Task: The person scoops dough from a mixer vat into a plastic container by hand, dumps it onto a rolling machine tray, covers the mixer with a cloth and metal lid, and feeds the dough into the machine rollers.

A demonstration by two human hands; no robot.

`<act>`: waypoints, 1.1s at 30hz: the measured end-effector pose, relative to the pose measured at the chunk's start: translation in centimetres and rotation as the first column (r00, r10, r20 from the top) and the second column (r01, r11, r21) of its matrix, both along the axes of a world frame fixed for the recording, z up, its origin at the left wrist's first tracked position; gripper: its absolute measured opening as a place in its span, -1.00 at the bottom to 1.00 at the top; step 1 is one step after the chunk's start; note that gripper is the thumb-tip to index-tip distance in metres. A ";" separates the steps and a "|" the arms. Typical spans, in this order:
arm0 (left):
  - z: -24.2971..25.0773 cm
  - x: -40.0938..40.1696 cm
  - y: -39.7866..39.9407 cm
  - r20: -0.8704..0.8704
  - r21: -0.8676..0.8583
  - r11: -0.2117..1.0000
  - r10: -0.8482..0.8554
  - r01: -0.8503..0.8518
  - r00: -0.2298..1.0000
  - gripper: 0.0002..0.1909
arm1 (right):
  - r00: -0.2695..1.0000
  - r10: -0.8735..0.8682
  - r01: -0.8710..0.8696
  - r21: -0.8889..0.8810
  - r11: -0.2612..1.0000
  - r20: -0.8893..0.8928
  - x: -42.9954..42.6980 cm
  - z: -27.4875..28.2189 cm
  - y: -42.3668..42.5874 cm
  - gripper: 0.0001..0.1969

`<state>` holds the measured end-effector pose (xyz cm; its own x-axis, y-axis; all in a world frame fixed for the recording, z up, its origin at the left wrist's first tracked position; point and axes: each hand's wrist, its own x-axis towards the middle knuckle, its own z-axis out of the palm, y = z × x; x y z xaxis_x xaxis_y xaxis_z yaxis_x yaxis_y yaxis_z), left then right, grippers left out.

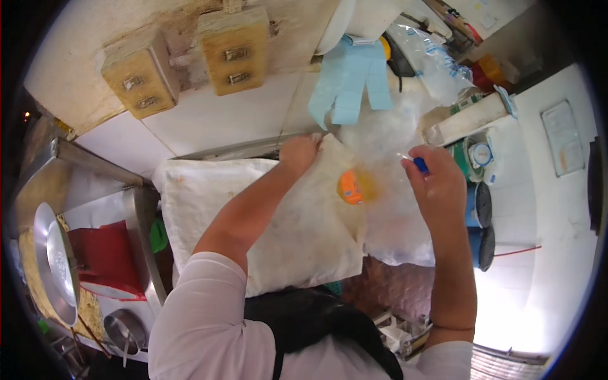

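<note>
A white cloth covers the surface before me. My left hand grips its far edge, close to the tiled wall, where a corner of the cloth sticks up. Between the thumb and fingers of my right hand is a small blue object with a clear tip; most of it is hidden by the hand. Translucent plastic sheeting lies between my hands and below the right one. Beside the cloth's right edge is a rounded orange object, its yellow right side blurred by the plastic.
Two yellowed switch boxes jut from the wall. Light blue paper strips hang at the back. A metal pan, a red container and a small pot stand left. Blue containers with black lids line the right.
</note>
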<state>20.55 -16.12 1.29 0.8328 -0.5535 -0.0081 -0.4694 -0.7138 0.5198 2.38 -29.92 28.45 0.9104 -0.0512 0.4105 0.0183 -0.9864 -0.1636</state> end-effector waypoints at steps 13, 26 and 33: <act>0.8 0.0 -1.9 -0.151 -0.054 0.996 -0.076 0.069 0.986 -0.55 | 0.997 0.040 -0.045 -0.086 0.995 -0.061 0.3 -2.0 -1.6 -0.85; -2.7 -1.3 17.8 0.296 0.267 0.951 0.073 -0.156 0.952 -0.60 | 0.944 -0.165 0.151 -0.071 0.986 -0.285 1.6 -5.4 -4.0 -0.78; -1.2 -1.9 21.8 0.478 0.062 0.992 0.069 -0.112 0.876 -0.66 | 0.988 0.099 -0.080 -0.156 0.985 0.120 2.5 -6.8 -1.5 -0.71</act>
<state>18.60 5.71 0.08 0.7951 -0.4904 0.3568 -0.5751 -0.7964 0.1872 4.85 -31.38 21.68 0.8485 0.0993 0.5197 0.1190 -0.9929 -0.0047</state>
